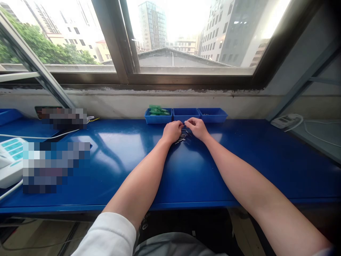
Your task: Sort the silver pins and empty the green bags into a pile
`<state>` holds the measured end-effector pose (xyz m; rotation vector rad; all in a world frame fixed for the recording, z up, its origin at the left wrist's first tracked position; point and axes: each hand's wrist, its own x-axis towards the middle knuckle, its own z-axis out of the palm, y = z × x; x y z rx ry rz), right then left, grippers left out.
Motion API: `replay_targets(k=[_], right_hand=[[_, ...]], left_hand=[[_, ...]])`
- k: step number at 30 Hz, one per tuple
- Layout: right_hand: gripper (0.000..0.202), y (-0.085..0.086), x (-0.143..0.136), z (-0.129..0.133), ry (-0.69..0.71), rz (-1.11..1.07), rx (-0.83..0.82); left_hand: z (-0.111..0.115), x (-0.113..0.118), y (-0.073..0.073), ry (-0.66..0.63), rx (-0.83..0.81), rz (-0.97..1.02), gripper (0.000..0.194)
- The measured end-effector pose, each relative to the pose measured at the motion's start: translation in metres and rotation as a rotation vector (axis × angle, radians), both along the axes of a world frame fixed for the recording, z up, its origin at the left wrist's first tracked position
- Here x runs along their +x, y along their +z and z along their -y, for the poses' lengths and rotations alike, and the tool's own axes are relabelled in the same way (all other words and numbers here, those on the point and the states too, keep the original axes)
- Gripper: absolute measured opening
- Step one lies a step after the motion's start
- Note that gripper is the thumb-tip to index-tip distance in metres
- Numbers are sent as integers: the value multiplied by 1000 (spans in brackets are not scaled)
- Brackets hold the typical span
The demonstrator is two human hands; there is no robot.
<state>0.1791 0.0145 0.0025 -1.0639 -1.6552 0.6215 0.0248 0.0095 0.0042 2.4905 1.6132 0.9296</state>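
Over the blue table [128,177], my left hand [172,131] and my right hand [197,128] meet fingertip to fingertip. Both are closed in a pinch, and whatever is between the fingers is too small to make out. Just below them, a small heap of thin metal pins [181,139] lies on the tabletop, partly beside my left hand. Behind the hands, three blue bins stand in a row. Green packets [159,111] fill the left bin [159,120], the middle bin [185,114] sits directly behind my fingers, and the right bin [217,117] has a few tiny pieces in it.
A white device with teal keys [12,151] and blurred-out items are at the left. A white power strip [286,121] with a cable lies at the right. Metal shelf posts [44,76] flank the table, and a window sill runs behind it.
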Motion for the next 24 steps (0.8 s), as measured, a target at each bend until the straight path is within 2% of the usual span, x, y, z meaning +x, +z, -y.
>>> replay_targets(k=[4, 9, 17, 24], right_hand=[[20, 0, 4, -3, 6, -91, -23], [18, 1, 10, -6, -170, -108, 3], [26, 6, 19, -4, -451, 63, 94], [35, 4, 23, -8, -580, 250, 156]], left_hand=[[0, 1, 1, 0, -5, 15, 24], [1, 1, 1, 66, -1, 64, 26], [1, 0, 3, 110, -51, 17, 27], [0, 0, 2, 120, -75, 3, 28]])
